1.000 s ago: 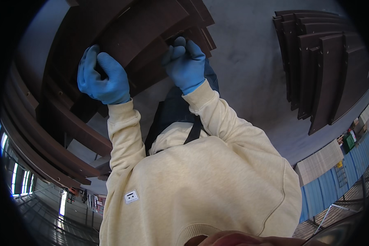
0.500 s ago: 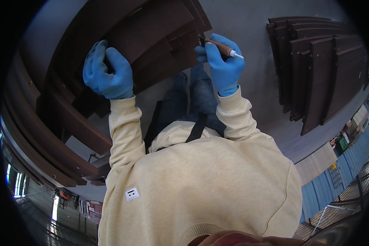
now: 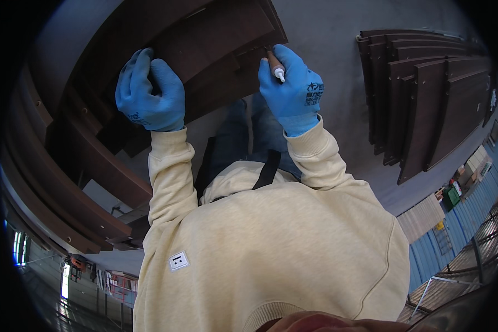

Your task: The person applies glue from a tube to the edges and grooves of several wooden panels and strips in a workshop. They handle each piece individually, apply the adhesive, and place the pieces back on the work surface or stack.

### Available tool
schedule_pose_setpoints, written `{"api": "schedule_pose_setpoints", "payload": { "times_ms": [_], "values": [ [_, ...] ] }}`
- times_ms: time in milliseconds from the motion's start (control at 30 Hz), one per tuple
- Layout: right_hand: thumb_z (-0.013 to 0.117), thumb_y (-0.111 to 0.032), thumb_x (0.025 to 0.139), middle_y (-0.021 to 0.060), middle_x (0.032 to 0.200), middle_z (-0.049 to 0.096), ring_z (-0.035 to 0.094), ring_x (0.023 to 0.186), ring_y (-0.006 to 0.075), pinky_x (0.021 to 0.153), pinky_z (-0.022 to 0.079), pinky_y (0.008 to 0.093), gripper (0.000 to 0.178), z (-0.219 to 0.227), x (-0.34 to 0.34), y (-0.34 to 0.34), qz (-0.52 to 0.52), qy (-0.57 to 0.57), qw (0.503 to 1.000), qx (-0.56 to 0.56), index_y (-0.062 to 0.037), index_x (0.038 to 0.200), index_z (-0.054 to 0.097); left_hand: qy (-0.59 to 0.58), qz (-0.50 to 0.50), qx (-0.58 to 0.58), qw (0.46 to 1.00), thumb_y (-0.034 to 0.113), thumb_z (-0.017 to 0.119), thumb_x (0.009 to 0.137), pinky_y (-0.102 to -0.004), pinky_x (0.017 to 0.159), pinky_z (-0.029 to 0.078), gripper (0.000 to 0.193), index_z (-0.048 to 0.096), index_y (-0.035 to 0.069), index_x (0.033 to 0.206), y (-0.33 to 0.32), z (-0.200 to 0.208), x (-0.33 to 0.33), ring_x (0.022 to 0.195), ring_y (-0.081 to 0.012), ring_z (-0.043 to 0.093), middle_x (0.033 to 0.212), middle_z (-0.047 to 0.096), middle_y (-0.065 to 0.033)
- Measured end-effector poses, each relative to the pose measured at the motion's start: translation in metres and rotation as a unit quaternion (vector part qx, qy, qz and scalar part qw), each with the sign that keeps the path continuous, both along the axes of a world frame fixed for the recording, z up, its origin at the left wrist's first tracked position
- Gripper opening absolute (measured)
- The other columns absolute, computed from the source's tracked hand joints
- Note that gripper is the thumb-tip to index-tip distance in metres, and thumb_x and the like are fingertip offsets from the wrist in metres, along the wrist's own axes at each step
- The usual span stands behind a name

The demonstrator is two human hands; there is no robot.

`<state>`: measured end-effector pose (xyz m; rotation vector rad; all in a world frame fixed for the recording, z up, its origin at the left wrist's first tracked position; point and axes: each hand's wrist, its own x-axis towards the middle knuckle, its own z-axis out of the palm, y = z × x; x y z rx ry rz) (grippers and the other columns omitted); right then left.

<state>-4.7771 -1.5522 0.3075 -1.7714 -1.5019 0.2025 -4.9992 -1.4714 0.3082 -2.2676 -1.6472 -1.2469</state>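
Note:
My right hand point(image 3: 289, 91), in a blue glove, is closed around a brown touch-up pen point(image 3: 275, 62) with a white tip facing back toward me. The pen's far end points at the lower right end of a dark brown curved panel point(image 3: 216, 39); whether it touches the panel cannot be made out. My left hand point(image 3: 152, 94), also gloved in blue, is over the panel's left part. Its fingers are loosely curled, the thumb stands apart from them, and nothing shows in the grip.
Long curved brown boards point(image 3: 83, 188) lie at the left. To the right, a stack of overlapping dark brown panels point(image 3: 426, 105) rests on the grey floor point(image 3: 326, 33). A green box point(image 3: 451, 196) and blue corrugated sheeting point(image 3: 454, 235) are farther off at the right.
My right hand has moved slightly left and turned, so its back now shows and the pen's white tip faces me. The left hand has shifted slightly right, its fingers still curled.

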Motion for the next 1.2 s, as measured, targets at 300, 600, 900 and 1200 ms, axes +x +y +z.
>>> {"api": "schedule_pose_setpoints", "payload": {
  "times_ms": [300,600,900,1200],
  "values": [
    [0.074,-0.013,0.088,0.0044,0.058,0.057,0.051,0.043,0.0193,0.043,0.041,0.0294,0.017,0.009,-0.005,0.009,0.005,-0.058,0.998,-0.036,-0.0112,0.079,0.06,0.005,0.007,-0.006,1.0,0.01,0.066,0.089,-0.0351,0.07,0.059,0.015,0.077,0.002,0.094,0.0,-0.002,-0.003,0.074,-0.025,0.073,0.09,0.078,-0.0128],
    [0.075,-0.014,0.087,0.0037,0.05,0.05,0.047,0.038,0.0188,0.042,0.038,0.0304,0.021,0.001,-0.029,0.006,0.042,-0.017,0.995,-0.088,-0.0128,0.075,0.058,0.03,-0.008,-0.007,0.999,0.009,0.067,0.089,-0.0374,0.073,0.06,0.015,0.073,0.004,0.102,0.001,0.002,-0.002,0.074,-0.0258,0.074,0.091,0.078,-0.0116],
    [0.08,-0.008,0.086,0.0146,0.086,0.074,0.071,0.065,0.0273,0.062,0.059,0.0316,0.017,0.02,-0.023,0.002,0.017,0.018,0.998,-0.06,-0.0019,0.1,0.073,0.017,-0.014,-0.011,1.0,0.006,0.067,0.09,-0.0353,0.07,0.059,0.015,0.077,-0.001,0.098,0.001,0.003,-0.003,0.077,-0.0266,0.073,0.09,0.077,-0.0151],
    [0.078,-0.011,0.089,0.014,0.091,0.075,0.074,0.075,0.0256,0.069,0.061,0.0319,0.024,-0.005,0.008,-0.011,0.005,0.129,0.988,-0.08,-0.0014,0.11,0.071,0.058,0.024,-0.01,0.998,0.004,0.066,0.089,-0.0349,0.07,0.06,0.015,0.076,-0.003,0.098,-0.004,0.001,-0.001,0.078,-0.0275,0.074,0.094,0.077,-0.0173]
  ]
}}
